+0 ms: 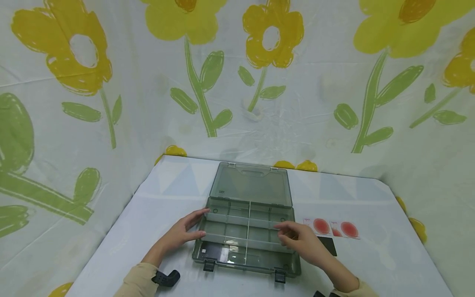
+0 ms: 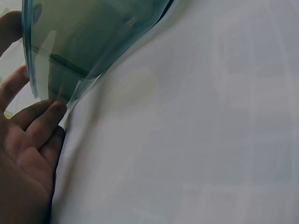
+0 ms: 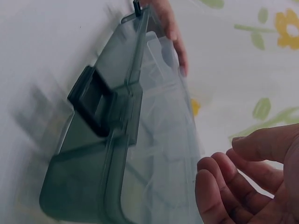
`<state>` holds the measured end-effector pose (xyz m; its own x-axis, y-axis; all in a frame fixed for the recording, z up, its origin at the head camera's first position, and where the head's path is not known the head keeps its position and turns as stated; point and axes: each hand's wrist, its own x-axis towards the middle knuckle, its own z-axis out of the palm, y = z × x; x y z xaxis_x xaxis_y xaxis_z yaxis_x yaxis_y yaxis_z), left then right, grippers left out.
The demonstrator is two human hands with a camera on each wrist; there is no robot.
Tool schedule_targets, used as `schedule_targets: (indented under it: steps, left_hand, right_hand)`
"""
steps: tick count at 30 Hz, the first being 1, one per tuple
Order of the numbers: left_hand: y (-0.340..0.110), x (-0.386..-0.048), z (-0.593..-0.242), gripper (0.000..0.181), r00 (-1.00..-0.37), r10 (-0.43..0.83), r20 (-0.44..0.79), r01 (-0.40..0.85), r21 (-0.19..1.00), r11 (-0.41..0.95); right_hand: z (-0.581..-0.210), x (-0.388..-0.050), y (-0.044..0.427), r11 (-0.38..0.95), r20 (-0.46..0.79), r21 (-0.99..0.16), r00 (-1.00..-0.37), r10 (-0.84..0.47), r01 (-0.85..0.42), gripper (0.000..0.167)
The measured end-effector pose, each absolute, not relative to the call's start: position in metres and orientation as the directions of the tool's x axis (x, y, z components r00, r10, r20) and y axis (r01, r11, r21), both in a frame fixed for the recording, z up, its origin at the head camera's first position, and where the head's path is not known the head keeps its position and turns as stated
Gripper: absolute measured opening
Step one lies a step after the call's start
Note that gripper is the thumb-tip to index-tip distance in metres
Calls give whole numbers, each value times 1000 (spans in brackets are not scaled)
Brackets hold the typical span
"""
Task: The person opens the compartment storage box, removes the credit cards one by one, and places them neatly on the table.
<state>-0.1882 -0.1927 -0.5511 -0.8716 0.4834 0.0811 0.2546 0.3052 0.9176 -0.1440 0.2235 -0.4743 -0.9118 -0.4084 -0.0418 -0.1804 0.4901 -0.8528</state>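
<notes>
A translucent grey-green plastic organizer box (image 1: 227, 228) lies on the table with its lid (image 1: 250, 185) folded back, away from me. Pale dividers (image 1: 248, 222) split its inside into several compartments. At the box's left wall, my left hand (image 1: 182, 232) rests its extended, spread fingers against the side; the left wrist view shows the fingertips (image 2: 58, 106) along the outer wall. Over the right edge hovers my right hand (image 1: 302, 241), fingers loosely bent, with nothing visible between thumb and fingers in the right wrist view. Two dark latches (image 3: 96, 100) hang from the box's front.
Right of the box lie two cards with red round prints (image 1: 321, 226). A flat black item (image 1: 328, 246) is partly covered by my right hand. Flower-printed cloth (image 1: 304, 123) encloses the white table (image 1: 386, 255) at the back and sides.
</notes>
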Motion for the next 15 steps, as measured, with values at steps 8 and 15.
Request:
schedule_targets:
  steps: [8,15]
  left_hand:
    - [-194,-189,-554,70,-873,482,77,248,921,301]
    - [-193,-189,-554,70,-873,481,79,253,917,307]
  right_hand:
    - [-472,-144,209,440,-54,-884,-899,-435,-160,34]
    - [-467,-143,192,405,-30,-895,-879,-475,-188,31]
